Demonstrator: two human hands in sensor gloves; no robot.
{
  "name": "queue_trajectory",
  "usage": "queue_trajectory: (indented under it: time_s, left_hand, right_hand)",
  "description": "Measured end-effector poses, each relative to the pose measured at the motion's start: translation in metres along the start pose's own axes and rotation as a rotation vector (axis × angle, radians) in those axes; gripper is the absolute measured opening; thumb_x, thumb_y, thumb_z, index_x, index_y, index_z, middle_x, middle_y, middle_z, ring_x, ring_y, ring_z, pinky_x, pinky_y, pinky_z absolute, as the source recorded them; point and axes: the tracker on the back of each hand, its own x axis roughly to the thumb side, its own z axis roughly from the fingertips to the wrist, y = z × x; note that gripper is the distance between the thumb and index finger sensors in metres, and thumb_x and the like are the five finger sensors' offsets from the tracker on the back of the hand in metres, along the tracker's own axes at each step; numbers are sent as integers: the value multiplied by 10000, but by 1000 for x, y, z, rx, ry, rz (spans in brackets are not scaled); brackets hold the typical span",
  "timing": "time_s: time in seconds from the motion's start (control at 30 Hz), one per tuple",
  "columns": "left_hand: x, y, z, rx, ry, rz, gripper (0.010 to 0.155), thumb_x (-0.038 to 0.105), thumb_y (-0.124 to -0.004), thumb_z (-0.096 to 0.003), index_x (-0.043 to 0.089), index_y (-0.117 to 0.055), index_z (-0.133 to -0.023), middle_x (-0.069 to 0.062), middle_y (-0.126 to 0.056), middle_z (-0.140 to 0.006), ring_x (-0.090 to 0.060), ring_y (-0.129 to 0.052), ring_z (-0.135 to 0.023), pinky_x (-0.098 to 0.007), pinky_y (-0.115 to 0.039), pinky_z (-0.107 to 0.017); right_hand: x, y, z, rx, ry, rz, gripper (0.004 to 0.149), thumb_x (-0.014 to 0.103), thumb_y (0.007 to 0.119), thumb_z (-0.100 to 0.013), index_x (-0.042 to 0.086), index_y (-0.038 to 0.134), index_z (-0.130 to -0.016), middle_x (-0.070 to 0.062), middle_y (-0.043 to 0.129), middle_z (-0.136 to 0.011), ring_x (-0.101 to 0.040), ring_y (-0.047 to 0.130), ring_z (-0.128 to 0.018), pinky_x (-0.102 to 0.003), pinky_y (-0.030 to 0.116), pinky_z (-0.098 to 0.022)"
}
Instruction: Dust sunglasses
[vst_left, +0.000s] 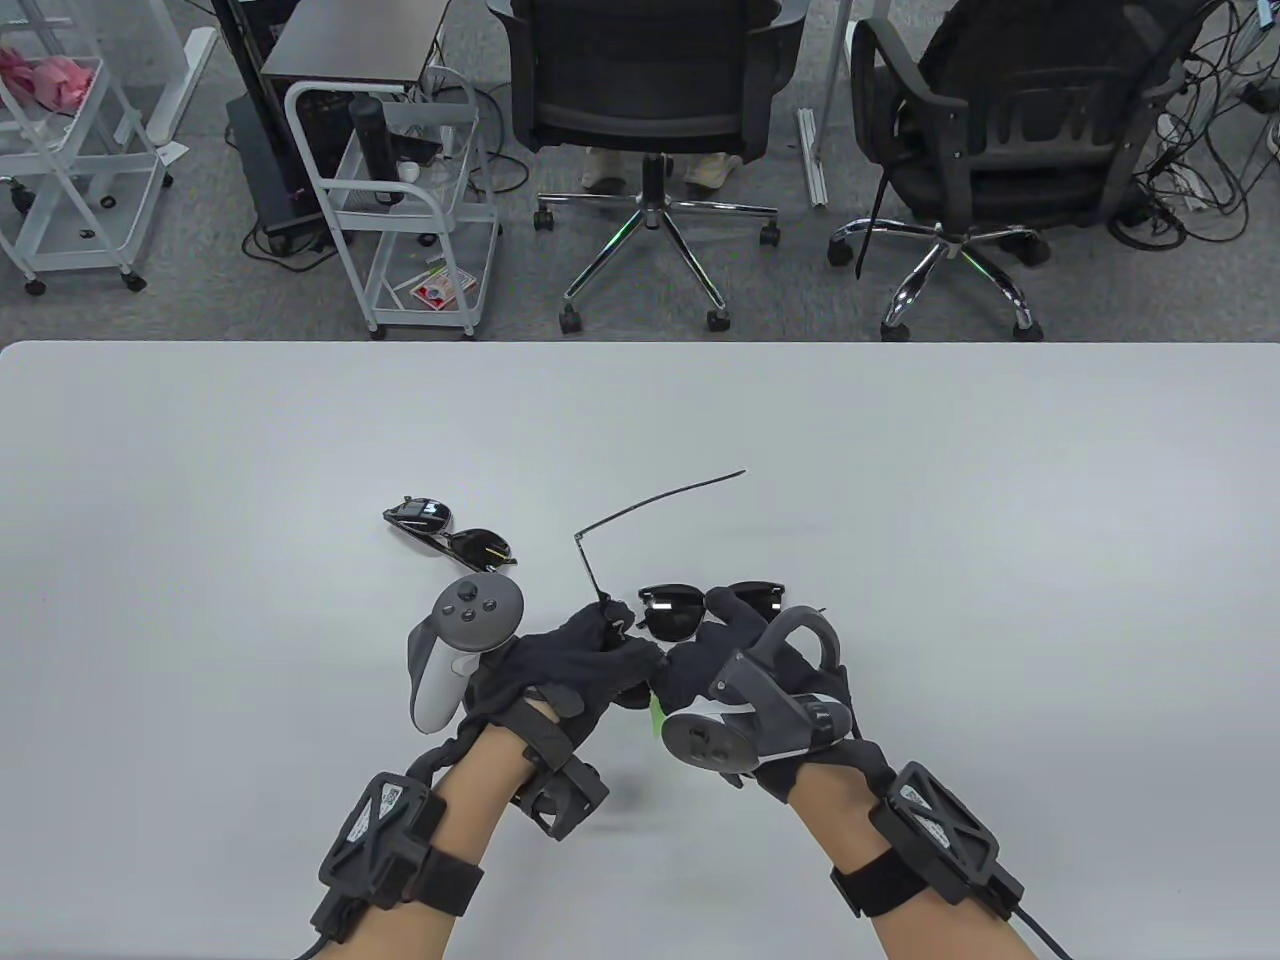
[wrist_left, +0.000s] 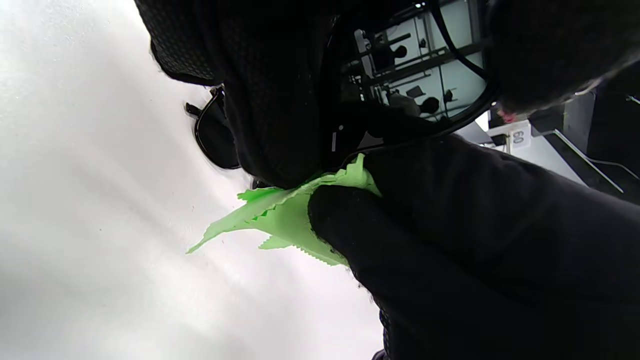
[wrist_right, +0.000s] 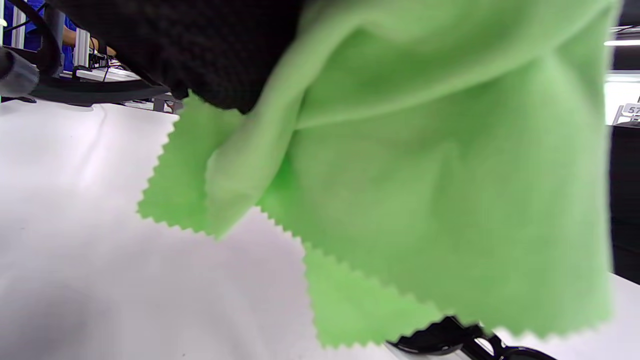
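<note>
My left hand (vst_left: 610, 645) grips a black pair of sunglasses (vst_left: 672, 607) by its left end, just above the table, with one temple arm (vst_left: 660, 505) swung out and pointing away. My right hand (vst_left: 712, 640) holds a green cloth (vst_left: 655, 716) against the frame near the right lens. In the left wrist view the lens (wrist_left: 425, 65) sits between gloved fingers, with the cloth (wrist_left: 280, 215) bunched under it. In the right wrist view the cloth (wrist_right: 425, 175) fills most of the frame, with a bit of the black frame (wrist_right: 445, 337) below it.
A second dark pair of sunglasses (vst_left: 450, 535) lies folded on the white table (vst_left: 1000, 500), just beyond my left hand; it also shows in the left wrist view (wrist_left: 215, 135). Office chairs (vst_left: 650, 120) and a white cart (vst_left: 400, 200) stand past the far edge.
</note>
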Motion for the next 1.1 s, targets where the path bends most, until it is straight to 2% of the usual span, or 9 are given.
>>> queue_trajectory:
  time_s: [0.2, 0.4, 0.53, 0.67, 0.8, 0.9, 0.93, 1.0, 1.1]
  left_hand:
    - [-11, 29, 5, 38, 29, 22, 984, 754, -832, -291, 100, -628, -998, -49, -887, -855, -162, -1169, -577, -401, -775, -662]
    - [-15, 46, 6, 98, 50, -3, 984, 756, -834, -291, 104, -630, -999, -46, -887, -856, -165, -1166, -577, -410, -768, -663]
    - [-12, 39, 6, 80, 44, -3, 980, 734, -849, -299, 100, -613, -1008, -53, -872, -877, -179, -1160, -606, -414, -761, -668]
    - [-13, 29, 5, 60, 51, -11, 965, 715, -857, -301, 102, -616, -1006, -64, -865, -889, -190, -1157, -621, -418, -749, -678]
    - [-8, 16, 1, 24, 28, 15, 958, 709, -851, -309, 112, -595, -1012, -59, -845, -907, -180, -1151, -639, -410, -745, -687]
    - [-7, 4, 0, -31, 0, 116, 964, 719, -836, -316, 122, -569, -1024, -44, -827, -924, -160, -1139, -670, -394, -737, -701]
    - [-6, 1, 0, -42, -8, 132, 967, 719, -832, -318, 125, -556, -1029, -45, -814, -930, -179, -1131, -670, -404, -726, -704]
    - [-5, 3, 0, -4, -12, 48, 966, 730, -812, -318, 134, -551, -1032, -33, -810, -929, -166, -1132, -666, -408, -729, -704]
    - [-8, 6, 0, -9, -1, 105, 955, 747, -785, -325, 147, -545, -1030, -30, -800, -918, -167, -1123, -648, -428, -712, -705]
  right_hand:
    - [-9, -4, -6, 48, 49, 37, 428, 355, 852, -395, 139, 952, -749, -36, 1077, -624, -265, 1085, -472, -627, 695, -594]
    - [-38, 7, 5, 114, 119, 81, 422, 349, 860, -390, 143, 956, -745, -38, 1077, -624, -268, 1081, -474, -635, 683, -598]
    - [-49, 11, 13, 115, 142, 80, 421, 340, 869, -388, 136, 959, -745, -50, 1077, -626, -286, 1076, -479, -646, 674, -598]
    - [-36, 7, 13, 126, 83, 237, 422, 358, 865, -392, 160, 948, -755, -23, 1074, -650, -265, 1083, -509, -632, 686, -604]
    - [-18, 2, 7, 32, 32, 125, 421, 349, 872, -387, 151, 952, -750, -32, 1076, -651, -280, 1084, -515, -632, 691, -599]
    - [2, -4, 0, -61, -22, 58, 424, 362, 862, -393, 152, 949, -751, -30, 1076, -642, -270, 1085, -498, -620, 705, -597]
    - [8, -4, -2, -70, -36, 39, 428, 356, 866, -390, 130, 953, -744, -40, 1077, -634, -283, 1082, -491, -618, 707, -595]
    - [13, -3, -4, -26, -50, 159, 430, 377, 847, -400, 148, 935, -752, -16, 1072, -640, -241, 1092, -494, -597, 723, -599]
    - [4, -1, -4, -86, 11, -7, 427, 359, 854, -392, 138, 945, -747, -39, 1077, -626, -264, 1090, -477, -616, 713, -593]
